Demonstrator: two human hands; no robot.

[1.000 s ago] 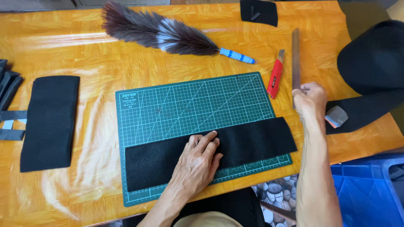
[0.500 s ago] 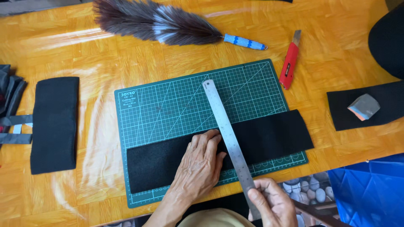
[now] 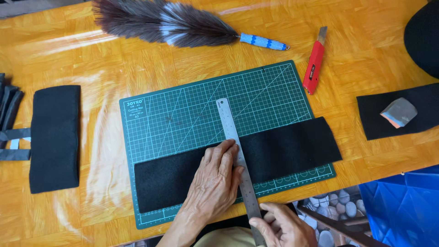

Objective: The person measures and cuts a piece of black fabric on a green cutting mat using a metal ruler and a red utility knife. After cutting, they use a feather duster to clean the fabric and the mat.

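Note:
A long black felt strip (image 3: 292, 148) lies across the lower part of a green cutting mat (image 3: 183, 114). A steel ruler (image 3: 231, 132) lies across the strip, running from the mat's middle down past the table's near edge. My left hand (image 3: 215, 180) rests flat on the strip, fingertips against the ruler's left side. My right hand (image 3: 281, 224) grips the ruler's near end at the table edge.
A red utility knife (image 3: 313, 67) lies right of the mat. A feather duster (image 3: 169, 23) lies at the back. A black felt piece (image 3: 54, 137) sits at left, another with a grey chalk block (image 3: 398, 112) at right. A blue bin (image 3: 407, 208) stands below right.
My right hand brought the ruler from the right side of the table onto the strip, then swung it closer to upright. My left hand stayed pressed on the felt.

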